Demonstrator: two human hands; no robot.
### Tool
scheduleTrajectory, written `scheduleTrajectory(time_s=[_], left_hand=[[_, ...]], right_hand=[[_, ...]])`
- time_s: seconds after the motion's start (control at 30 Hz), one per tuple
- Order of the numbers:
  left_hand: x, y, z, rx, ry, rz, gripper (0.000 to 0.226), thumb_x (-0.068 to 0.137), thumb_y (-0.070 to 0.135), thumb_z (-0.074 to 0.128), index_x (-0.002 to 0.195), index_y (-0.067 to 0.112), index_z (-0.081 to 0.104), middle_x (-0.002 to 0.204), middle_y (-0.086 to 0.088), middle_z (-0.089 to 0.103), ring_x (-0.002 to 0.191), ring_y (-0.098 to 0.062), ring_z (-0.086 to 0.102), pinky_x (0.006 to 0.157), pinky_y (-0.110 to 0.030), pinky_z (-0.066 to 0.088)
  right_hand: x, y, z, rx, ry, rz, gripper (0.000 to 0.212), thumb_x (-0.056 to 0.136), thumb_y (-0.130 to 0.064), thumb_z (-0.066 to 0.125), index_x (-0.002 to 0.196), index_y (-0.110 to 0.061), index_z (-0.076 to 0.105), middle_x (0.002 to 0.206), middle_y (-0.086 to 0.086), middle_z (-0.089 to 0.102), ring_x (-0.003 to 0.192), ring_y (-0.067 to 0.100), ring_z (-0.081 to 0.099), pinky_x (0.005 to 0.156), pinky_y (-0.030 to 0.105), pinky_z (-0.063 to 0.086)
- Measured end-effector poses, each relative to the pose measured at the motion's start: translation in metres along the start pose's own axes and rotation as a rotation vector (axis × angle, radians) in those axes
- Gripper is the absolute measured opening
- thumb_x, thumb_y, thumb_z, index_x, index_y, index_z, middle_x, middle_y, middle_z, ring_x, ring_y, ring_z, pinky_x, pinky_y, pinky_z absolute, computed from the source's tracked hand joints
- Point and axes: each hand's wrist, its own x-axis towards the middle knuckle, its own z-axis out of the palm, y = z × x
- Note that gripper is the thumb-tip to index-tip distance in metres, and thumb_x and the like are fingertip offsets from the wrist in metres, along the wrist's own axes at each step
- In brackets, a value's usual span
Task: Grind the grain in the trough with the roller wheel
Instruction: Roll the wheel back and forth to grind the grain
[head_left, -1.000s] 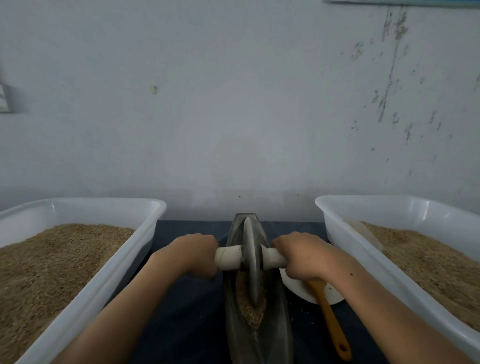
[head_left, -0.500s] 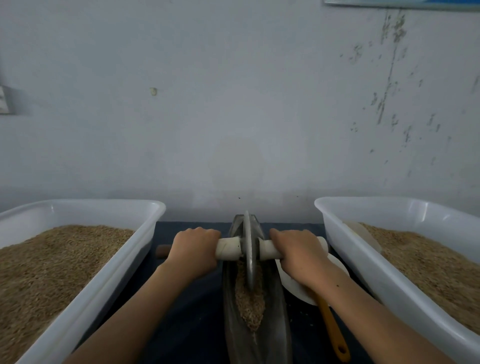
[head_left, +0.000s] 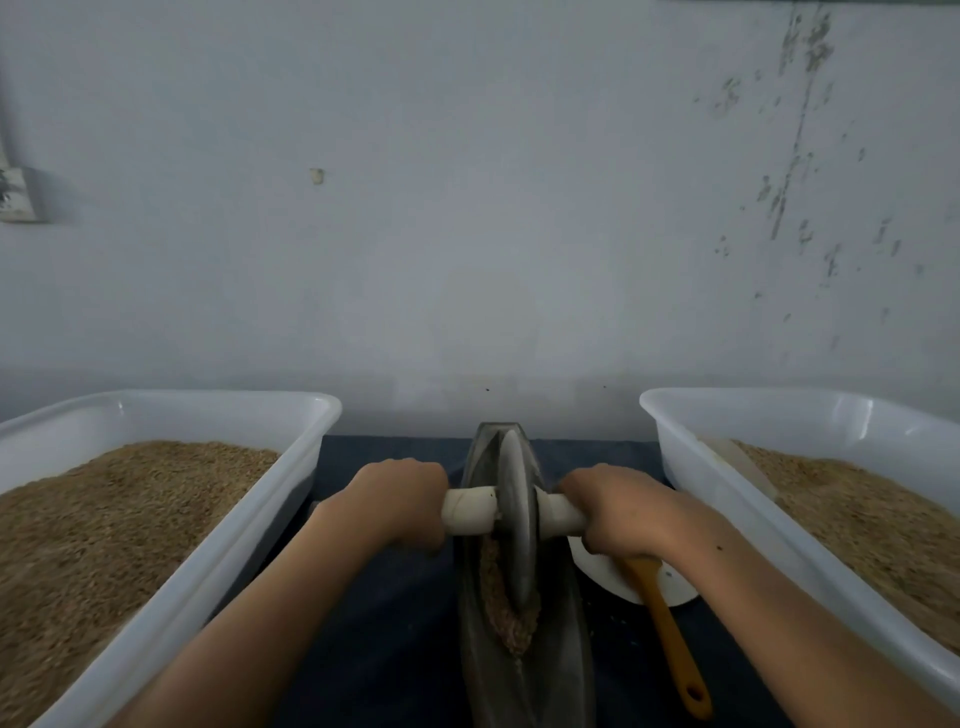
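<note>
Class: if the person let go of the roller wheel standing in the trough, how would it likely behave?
The roller wheel is a thin disc standing on edge, so it would probably tip sideways until its handle caught the trough rim. It looks like metal, so likely heavy and rigid. In the curved trough, it might roll lengthwise.

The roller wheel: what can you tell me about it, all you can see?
The roller wheel is a thin grey disc, metal by its look, standing upright on edge in the long dark trough, its lower rim in the brown grain. A pale axle runs through its centre; the left hand and right hand grip its ends.
</note>
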Motion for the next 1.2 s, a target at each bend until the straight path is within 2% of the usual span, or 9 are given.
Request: scheduleTrajectory(time_s=[0.17, 0.23, 0.33, 0.47, 0.6, 0.77, 1.0, 1.1, 1.2], left_hand=[[0.005, 0.001, 0.012, 0.044, 0.341, -0.005, 0.025, 0.084, 0.032, 0.059, 0.106, 0.024, 0.054, 0.1, 0.002, 0.063, 0.089, -0.017, 0.058, 0.069, -0.028, 0.037], [0.006, 0.0, 0.014, 0.02, 0.379, -0.002, 0.021, 0.084, 0.033, 0.058, 0.103, 0.024, 0.053, 0.099, 0.003, 0.063, 0.087, -0.016, 0.058, 0.068, -0.027, 0.035], [0.007, -0.001, 0.012, 0.031, 0.3, 0.007, 0.025, 0.083, 0.031, 0.06, 0.106, 0.023, 0.055, 0.1, 0.002, 0.063, 0.09, -0.016, 0.059, 0.069, -0.027, 0.037], [0.005, -0.002, 0.002, 0.008, 0.049, 0.002, 0.041, 0.077, 0.031, 0.068, 0.114, 0.019, 0.055, 0.102, 0.0, 0.063, 0.088, -0.016, 0.058, 0.07, -0.028, 0.04], [0.001, -0.002, 0.001, -0.038, -0.092, 0.001, 0.049, 0.074, 0.03, 0.073, 0.118, 0.018, 0.054, 0.105, -0.002, 0.062, 0.088, -0.017, 0.058, 0.072, -0.028, 0.043], [0.004, -0.001, 0.004, -0.007, 0.032, -0.021, 0.043, 0.077, 0.031, 0.069, 0.115, 0.019, 0.055, 0.099, 0.001, 0.061, 0.081, -0.015, 0.052, 0.069, -0.029, 0.04], [0.005, 0.003, 0.013, 0.037, 0.343, -0.035, 0.024, 0.085, 0.028, 0.057, 0.108, 0.022, 0.054, 0.103, 0.0, 0.062, 0.094, -0.021, 0.059, 0.069, -0.029, 0.036], [0.006, 0.003, 0.01, 0.067, 0.318, -0.021, 0.026, 0.084, 0.027, 0.059, 0.109, 0.023, 0.056, 0.103, 0.0, 0.063, 0.094, -0.02, 0.06, 0.07, -0.029, 0.038], [0.004, 0.001, 0.005, 0.057, 0.164, -0.001, 0.033, 0.081, 0.028, 0.064, 0.113, 0.021, 0.057, 0.103, 0.0, 0.063, 0.094, -0.018, 0.06, 0.071, -0.028, 0.041]], right_hand=[[0.008, -0.003, 0.012, -0.102, 0.266, 0.022, 0.026, 0.088, -0.007, 0.049, 0.111, -0.017, 0.046, 0.11, 0.005, 0.06, 0.1, 0.025, 0.057, 0.076, 0.031, 0.033], [0.009, -0.003, 0.017, -0.129, 0.354, 0.009, 0.023, 0.088, -0.007, 0.049, 0.108, -0.018, 0.044, 0.107, 0.002, 0.061, 0.098, 0.024, 0.056, 0.079, 0.032, 0.032], [0.008, -0.002, 0.014, -0.102, 0.303, -0.006, 0.026, 0.088, -0.008, 0.052, 0.11, -0.018, 0.044, 0.107, 0.003, 0.06, 0.097, 0.024, 0.057, 0.076, 0.03, 0.032], [0.0, -0.004, 0.0, -0.074, 0.071, -0.007, 0.033, 0.087, -0.008, 0.055, 0.118, -0.014, 0.049, 0.109, 0.006, 0.058, 0.093, 0.022, 0.056, 0.069, 0.029, 0.035], [-0.004, -0.004, -0.006, -0.034, -0.055, -0.01, 0.032, 0.086, -0.005, 0.053, 0.117, -0.013, 0.052, 0.087, 0.0, 0.051, 0.07, 0.013, 0.048, 0.052, 0.021, 0.032], [0.001, -0.005, 0.001, -0.054, 0.038, 0.015, 0.033, 0.087, -0.007, 0.05, 0.119, -0.015, 0.051, 0.111, 0.007, 0.058, 0.097, 0.024, 0.058, 0.071, 0.028, 0.038], [0.012, -0.003, 0.016, -0.135, 0.316, 0.034, 0.021, 0.087, -0.006, 0.049, 0.1, -0.019, 0.038, 0.108, 0.004, 0.059, 0.099, 0.025, 0.055, 0.073, 0.031, 0.029], [0.008, -0.001, 0.013, -0.091, 0.246, 0.024, 0.024, 0.087, -0.006, 0.05, 0.095, -0.02, 0.033, 0.107, 0.006, 0.059, 0.096, 0.025, 0.056, 0.072, 0.03, 0.031], [0.002, -0.003, 0.004, -0.057, 0.108, 0.006, 0.025, 0.087, -0.007, 0.053, 0.109, -0.017, 0.047, 0.108, 0.007, 0.058, 0.093, 0.023, 0.056, 0.07, 0.029, 0.035]])
